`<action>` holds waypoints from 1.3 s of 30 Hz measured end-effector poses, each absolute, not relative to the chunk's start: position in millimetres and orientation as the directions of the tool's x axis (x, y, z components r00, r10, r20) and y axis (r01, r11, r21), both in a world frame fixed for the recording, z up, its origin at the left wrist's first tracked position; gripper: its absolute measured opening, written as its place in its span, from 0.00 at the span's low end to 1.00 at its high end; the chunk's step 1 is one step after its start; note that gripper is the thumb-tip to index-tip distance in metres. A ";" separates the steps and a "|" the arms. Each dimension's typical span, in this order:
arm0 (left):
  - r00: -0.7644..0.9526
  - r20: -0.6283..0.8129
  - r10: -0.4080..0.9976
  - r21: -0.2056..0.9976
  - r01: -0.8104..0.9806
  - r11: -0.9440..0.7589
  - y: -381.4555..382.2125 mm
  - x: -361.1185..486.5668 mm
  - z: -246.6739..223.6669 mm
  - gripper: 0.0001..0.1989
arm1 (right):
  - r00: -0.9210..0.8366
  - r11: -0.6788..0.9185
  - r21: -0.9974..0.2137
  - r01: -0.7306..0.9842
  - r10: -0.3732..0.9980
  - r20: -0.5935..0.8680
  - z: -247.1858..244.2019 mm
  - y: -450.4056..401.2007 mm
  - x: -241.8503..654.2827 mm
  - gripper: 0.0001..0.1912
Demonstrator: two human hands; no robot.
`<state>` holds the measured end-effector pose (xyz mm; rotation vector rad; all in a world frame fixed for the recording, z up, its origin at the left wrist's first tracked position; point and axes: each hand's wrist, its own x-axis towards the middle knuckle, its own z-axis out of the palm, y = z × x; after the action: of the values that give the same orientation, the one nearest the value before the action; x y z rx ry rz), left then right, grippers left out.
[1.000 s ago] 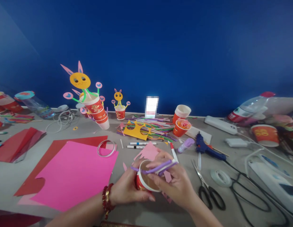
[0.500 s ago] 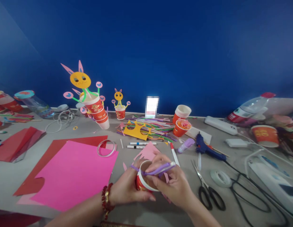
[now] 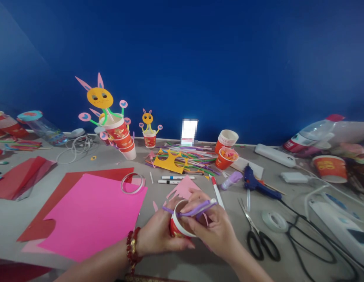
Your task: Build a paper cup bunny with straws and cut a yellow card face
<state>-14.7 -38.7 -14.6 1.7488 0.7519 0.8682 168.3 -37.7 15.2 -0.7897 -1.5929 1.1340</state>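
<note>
Hands number two, and one paper cup, red with a white rim (image 3: pixel 176 228), sits between them, tilted with its mouth toward the right hand (image 3: pixel 214 224). Left hand (image 3: pixel 158 233): fingers curled around the far side, thumb along the near side, closed only as far as the cup's width, gripping it. Right hand: thumb and bent fingers drawn nearly together at the cup's mouth around a purple fuzzy stem (image 3: pixel 196 211); the exact pinch point is hidden, and I cannot tell whether it is one folded stem or several. Its left end crosses the rim beside the left fingers; its bent part lies across the right fingers.

Beyond the hands lie two capped markers (image 3: pixel 172 181) side by side, one red-capped pen (image 3: pixel 217 192) and one yellow sheet with cut-outs (image 3: pixel 170 161), resting against a pile of colored stems too tangled to count. To the right are one glue stick (image 3: pixel 231 181), one blue glue gun (image 3: pixel 258 185), one pair of scissors (image 3: pixel 255 233) and one roll of clear tape (image 3: pixel 265 220). To the left, one bright pink sheet (image 3: pixel 96 219) overlaps a red one.
</note>
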 end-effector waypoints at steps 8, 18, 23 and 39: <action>0.569 0.380 0.729 0.888 -0.003 -0.460 -38.2 -21.5 -20.0 0.29 | -0.323 0.366 -0.930 -0.042 0.876 0.359 19.1 -36.8 166.4 0.08; 0.610 0.358 0.707 0.880 0.032 -0.474 -38.1 -19.8 -12.3 0.32 | -0.340 0.361 -0.930 -0.067 0.868 0.362 23.6 -37.7 165.5 0.08; 0.588 0.369 0.720 0.880 0.029 -0.474 -37.5 -17.8 -10.5 0.32 | -0.320 0.394 -0.917 -0.069 0.862 0.394 22.6 -37.9 164.4 0.06; 0.283 0.386 0.878 0.906 0.063 -0.419 -46.3 -22.3 -33.0 0.21 | -0.422 0.615 -0.755 0.227 0.761 0.493 28.6 -34.9 161.4 0.17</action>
<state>-22.3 -46.3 -33.0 1.7197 0.8624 1.2321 161.4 -34.9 28.6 -0.7821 -1.9552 0.7619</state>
